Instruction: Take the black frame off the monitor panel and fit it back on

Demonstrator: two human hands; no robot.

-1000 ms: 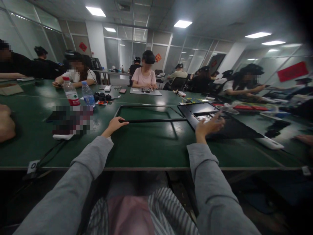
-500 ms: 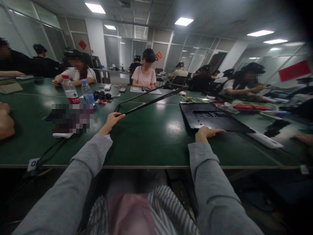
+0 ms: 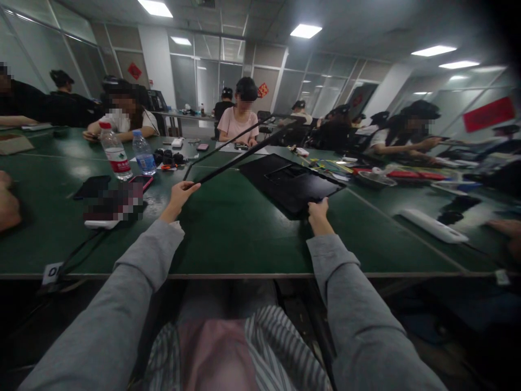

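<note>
My left hand (image 3: pixel 178 201) is closed on the near corner of a thin black rectangular frame (image 3: pixel 230 163). The frame is raised above the table and slants up and away to the right. My right hand (image 3: pixel 319 216) grips the near right edge of a flat black panel (image 3: pixel 280 191). A rectangular recess shows in the panel's upper part, and light glints off its surface. It is turned at an angle in front of me, with its far left corner close under the frame. Whether the panel touches the table I cannot tell.
On the green table (image 3: pixel 236 239), two plastic bottles, a red-capped one (image 3: pixel 117 155) and a blue-capped one (image 3: pixel 144 155), stand at left. Nearby lies a dark phone (image 3: pixel 93 187). A white power strip (image 3: pixel 433 225) lies at right. Several people sit around.
My right hand has moved left and swung the panel round toward the middle, away from the power strip. The frame in my left hand has tilted up more steeply.
</note>
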